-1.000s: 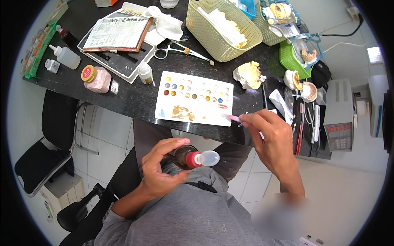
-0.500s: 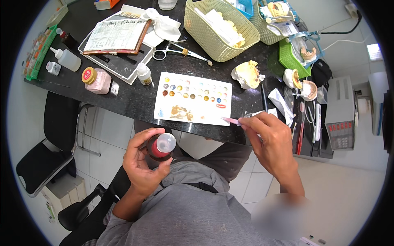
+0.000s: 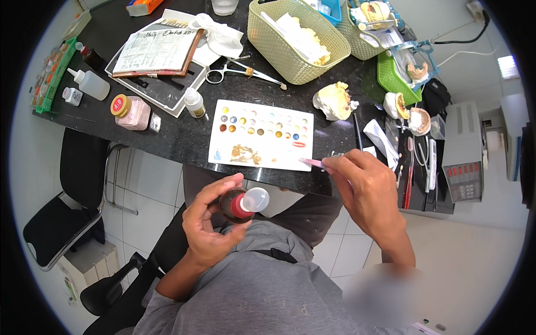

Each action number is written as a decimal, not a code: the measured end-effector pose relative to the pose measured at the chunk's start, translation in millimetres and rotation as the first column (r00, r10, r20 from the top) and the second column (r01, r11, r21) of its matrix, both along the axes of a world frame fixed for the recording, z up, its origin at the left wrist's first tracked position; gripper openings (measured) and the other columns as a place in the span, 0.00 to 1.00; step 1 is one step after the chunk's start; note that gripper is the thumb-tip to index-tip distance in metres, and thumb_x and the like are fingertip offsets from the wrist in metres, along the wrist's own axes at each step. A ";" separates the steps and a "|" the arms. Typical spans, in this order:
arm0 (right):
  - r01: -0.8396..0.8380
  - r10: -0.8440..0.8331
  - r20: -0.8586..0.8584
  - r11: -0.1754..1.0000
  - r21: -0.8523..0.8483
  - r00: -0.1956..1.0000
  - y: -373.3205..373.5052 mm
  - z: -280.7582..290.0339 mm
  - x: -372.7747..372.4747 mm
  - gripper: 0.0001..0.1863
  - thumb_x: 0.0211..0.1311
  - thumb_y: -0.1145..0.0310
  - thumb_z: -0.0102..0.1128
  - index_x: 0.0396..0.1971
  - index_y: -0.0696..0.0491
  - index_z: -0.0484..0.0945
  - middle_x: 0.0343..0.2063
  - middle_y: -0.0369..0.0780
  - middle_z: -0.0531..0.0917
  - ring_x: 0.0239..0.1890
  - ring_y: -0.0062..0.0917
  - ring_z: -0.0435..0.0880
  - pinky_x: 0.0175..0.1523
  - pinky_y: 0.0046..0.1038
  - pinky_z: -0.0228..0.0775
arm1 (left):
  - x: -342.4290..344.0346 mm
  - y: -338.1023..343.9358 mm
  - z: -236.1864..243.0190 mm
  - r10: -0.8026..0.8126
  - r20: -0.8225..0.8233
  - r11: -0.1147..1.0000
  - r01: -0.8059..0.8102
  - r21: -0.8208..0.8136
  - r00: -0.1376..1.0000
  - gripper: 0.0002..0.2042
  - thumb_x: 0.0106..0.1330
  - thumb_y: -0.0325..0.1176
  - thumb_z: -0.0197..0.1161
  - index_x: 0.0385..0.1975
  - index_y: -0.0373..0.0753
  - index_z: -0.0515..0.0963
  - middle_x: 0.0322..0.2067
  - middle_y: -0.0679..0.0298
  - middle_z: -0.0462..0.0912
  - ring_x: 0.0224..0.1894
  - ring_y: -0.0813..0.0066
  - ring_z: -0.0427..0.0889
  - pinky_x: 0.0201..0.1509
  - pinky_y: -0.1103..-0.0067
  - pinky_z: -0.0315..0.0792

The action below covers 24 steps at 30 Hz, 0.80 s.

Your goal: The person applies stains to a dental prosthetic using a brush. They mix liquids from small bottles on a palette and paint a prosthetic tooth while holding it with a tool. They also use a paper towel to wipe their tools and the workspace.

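Observation:
My left hand [image 3: 204, 226] is wrapped round a dark brown bottle with a red collar [image 3: 240, 205] and a translucent cap. It is held above my lap, in front of the table edge, its cap leaning to the right. My right hand [image 3: 365, 187] pinches a slim pink-handled tool [image 3: 314, 163]. The tool's tip is at the lower right corner of a white palette [image 3: 287, 155]; whether it touches cannot be made out. Rows of small coloured wells fill the palette's upper part, with brown and blue smears along its lower left.
Behind the palette are a small white bottle [image 3: 194, 102], scissor-handled forceps [image 3: 245, 69] and a beige basket [image 3: 262, 47]. Dental casts [image 3: 334, 100] stand to the right, near a dark rod [image 3: 358, 131]. A jar of pink powder [image 3: 134, 114] sits left. A black chair [image 3: 84, 162] is beside the table.
My left hand has moved to the right with the bottle, whose cap now tips further right. My right hand and the pink tool have barely shifted.

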State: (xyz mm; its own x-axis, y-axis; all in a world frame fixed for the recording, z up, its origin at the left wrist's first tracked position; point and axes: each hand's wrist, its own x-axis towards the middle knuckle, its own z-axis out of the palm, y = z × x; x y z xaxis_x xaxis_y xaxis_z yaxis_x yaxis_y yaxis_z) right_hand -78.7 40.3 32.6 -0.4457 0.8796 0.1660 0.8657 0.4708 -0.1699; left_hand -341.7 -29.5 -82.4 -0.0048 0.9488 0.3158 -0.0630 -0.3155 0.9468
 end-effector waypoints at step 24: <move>-0.079 0.078 -0.006 0.997 -0.016 0.997 -11.6 -5.9 9.3 0.18 0.56 0.77 0.70 0.49 0.50 0.85 0.37 0.37 0.86 0.33 0.28 0.86 0.34 0.30 0.80 | 10.3 -0.5 -1.1 -0.111 0.002 0.988 0.110 -0.110 0.994 0.33 0.54 0.18 0.73 0.63 0.31 0.71 0.64 0.40 0.76 0.65 0.58 0.79 0.69 0.69 0.76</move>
State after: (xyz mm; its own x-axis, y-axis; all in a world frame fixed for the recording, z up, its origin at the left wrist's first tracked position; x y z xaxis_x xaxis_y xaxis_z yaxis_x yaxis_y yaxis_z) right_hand -69.4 28.7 26.7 -0.5126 0.8446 0.1549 0.8252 0.5344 -0.1830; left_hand -331.4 -30.0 -83.4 0.1031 0.9724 0.2093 -0.0879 -0.2007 0.9757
